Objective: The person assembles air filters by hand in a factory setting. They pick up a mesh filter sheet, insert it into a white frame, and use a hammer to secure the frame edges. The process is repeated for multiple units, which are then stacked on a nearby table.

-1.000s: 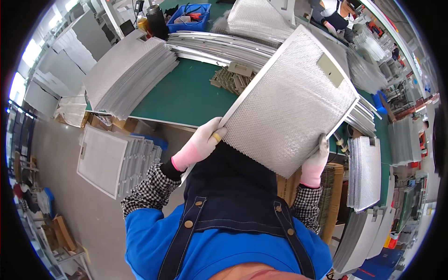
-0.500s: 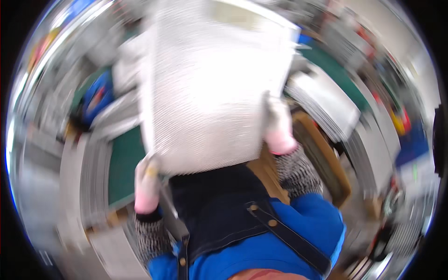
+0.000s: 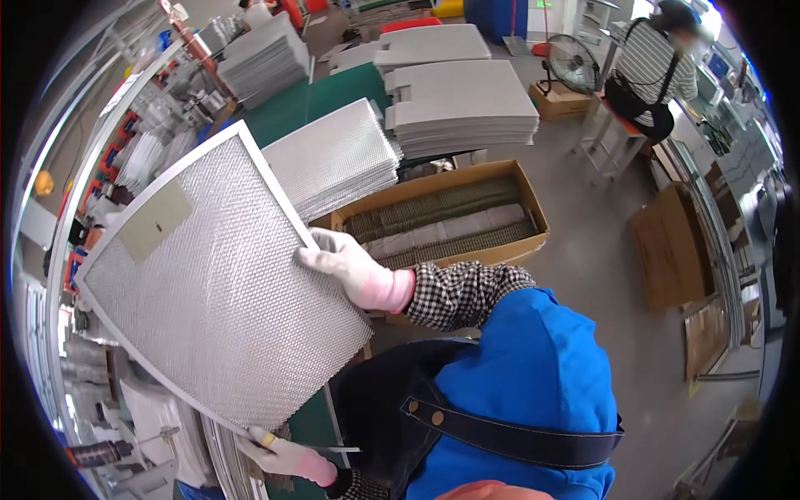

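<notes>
I see one mesh filter panel (image 3: 212, 287) filling the left of the view, held up in the air above the green worktop (image 3: 312, 96). It is a framed rectangle of silvery mesh, tilted so one corner points up at the top and its long axis runs from upper left down to lower right. A single grey label patch (image 3: 154, 219) sits near its upper left edge. My left hand (image 3: 279, 454), in a pale glove, grips the panel's lower edge, fingers closed on the frame. My right hand (image 3: 354, 267), gloved the same way, is closed on the panel's right edge, so the panel lies between the two hands. Further right I count one open cardboard box (image 3: 446, 217) holding rows of filter material, and behind it two stacks of grey sheets (image 3: 458, 104). At far right one person (image 3: 654, 71) stands beside one fan (image 3: 571, 58).
</notes>
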Available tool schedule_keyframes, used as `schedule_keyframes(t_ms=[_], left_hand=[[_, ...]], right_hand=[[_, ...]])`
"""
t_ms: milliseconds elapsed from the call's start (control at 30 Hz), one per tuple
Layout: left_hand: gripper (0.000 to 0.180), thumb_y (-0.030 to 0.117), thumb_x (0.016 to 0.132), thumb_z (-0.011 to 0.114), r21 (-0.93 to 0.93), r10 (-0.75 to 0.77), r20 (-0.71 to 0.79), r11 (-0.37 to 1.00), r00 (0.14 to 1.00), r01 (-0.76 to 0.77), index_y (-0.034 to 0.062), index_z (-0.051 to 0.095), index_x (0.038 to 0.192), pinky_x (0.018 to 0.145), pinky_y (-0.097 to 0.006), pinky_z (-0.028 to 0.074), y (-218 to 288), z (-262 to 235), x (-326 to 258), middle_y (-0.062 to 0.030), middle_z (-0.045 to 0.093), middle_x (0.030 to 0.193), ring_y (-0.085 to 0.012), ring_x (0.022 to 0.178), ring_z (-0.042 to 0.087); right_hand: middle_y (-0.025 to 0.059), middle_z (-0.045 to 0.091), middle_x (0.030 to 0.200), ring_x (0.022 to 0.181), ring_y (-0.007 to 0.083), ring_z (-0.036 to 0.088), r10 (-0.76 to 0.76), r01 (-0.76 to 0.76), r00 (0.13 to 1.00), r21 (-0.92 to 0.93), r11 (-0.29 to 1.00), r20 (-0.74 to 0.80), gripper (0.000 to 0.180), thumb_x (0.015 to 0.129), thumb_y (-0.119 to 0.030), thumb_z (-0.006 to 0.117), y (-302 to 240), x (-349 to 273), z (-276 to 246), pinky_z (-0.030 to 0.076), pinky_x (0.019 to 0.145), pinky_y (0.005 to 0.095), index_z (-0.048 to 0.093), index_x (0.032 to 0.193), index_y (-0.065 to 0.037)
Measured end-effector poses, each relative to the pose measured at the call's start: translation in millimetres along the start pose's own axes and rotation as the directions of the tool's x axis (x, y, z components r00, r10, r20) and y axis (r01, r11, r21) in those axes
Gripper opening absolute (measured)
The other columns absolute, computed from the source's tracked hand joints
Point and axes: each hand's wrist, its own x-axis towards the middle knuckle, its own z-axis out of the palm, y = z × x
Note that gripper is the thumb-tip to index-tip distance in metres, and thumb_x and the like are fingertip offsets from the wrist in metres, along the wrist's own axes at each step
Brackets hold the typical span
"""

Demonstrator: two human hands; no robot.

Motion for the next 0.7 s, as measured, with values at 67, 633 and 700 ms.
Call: schedule_keyframes(t_ms=[67,633,700], left_hand=[[0.054,0.030,0.109,0.048,0.000,-0.070,-0.047,0.998,0.996,0.070,-0.0141,0.048,0.140,0.102,-0.041,0.047,8.5,6.9,-2.9,-0.0291,0.059,0.133,-0.0359,0.119,0.061],[0.045,0.032,0.107,0.052,-0.286,-0.305,0.370,0.861,0.878,0.420,-0.0071,0.055,0.128,0.098,-0.037,0.045,-19.9,-21.8,14.3,-0.0223,0.057,0.124,-0.0321,0.112,0.057],[0.057,0.035,0.108,0.049,0.019,-0.139,0.306,0.990,0.942,0.140,-0.0130,0.053,0.138,0.108,-0.039,0.042,-27.0,-33.1,21.9,-0.0307,0.058,0.138,-0.0393,0.123,0.058]], right_hand=[[0.0057,0.066,0.114,0.104,0.0116,0.060,0.001,0.000,1.000,0.063,0.998,-0.006,0.039,0.100,-0.025,0.066,2.4,-0.9,-5.9,0.048,0.098,0.0301,0.059,0.126,0.003],[0.0063,0.064,0.117,0.106,0.0122,0.059,0.185,-0.186,0.981,-0.022,0.982,-0.052,0.050,0.099,-0.033,0.067,31.6,-3.1,-20.0,0.048,0.098,0.0295,0.055,0.130,0.005],[0.0058,0.064,0.116,0.105,0.0117,0.059,0.206,-0.208,0.977,-0.025,0.978,-0.059,0.049,0.099,-0.033,0.067,41.6,-6.3,-11.2,0.048,0.098,0.0293,0.056,0.129,0.004]])
